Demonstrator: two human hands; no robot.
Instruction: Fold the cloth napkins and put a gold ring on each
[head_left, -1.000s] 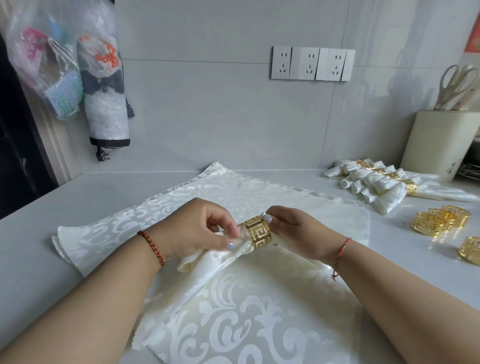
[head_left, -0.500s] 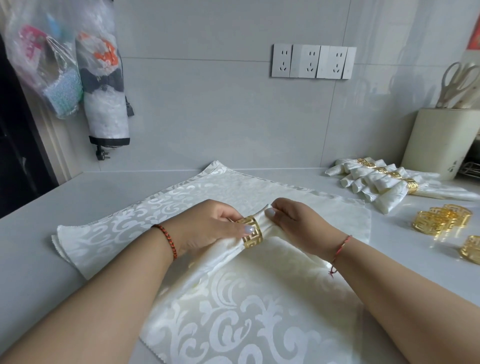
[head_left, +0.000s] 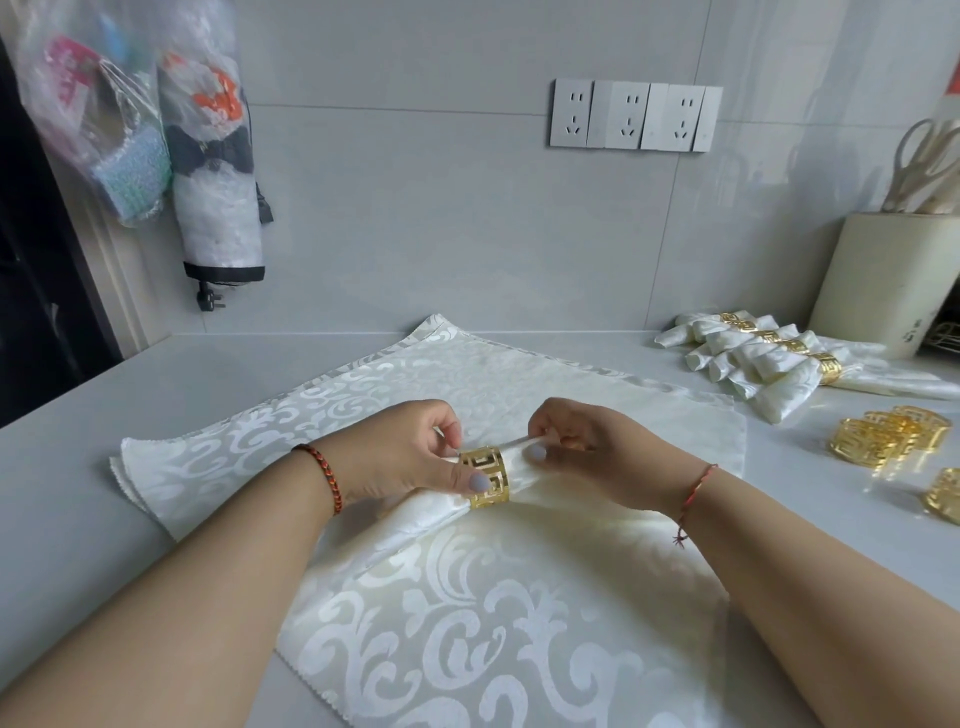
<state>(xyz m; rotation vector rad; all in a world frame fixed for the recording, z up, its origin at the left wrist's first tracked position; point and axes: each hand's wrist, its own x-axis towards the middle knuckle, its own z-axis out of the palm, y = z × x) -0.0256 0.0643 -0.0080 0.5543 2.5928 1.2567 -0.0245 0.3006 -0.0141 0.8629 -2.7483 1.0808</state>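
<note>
The gold ring (head_left: 485, 479) was pinched by the left hand (head_left: 395, 457) around the rolled napkin (head_left: 415, 519), whose long axis ran eight-to-two o'clock, its tip pinched by the right hand (head_left: 597, 457) at three o'clock.

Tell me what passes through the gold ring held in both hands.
A rolled white napkin runs through the gold ring, sticking out on both sides. The left hand and right hand cover parts of it.

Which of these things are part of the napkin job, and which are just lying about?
In the job:
- folded napkin
- gold ring
- left hand
- right hand
- flat napkins
- finished napkins
- spare rings

Lying about:
- scissors holder
- hanging bags
- wall sockets
</note>
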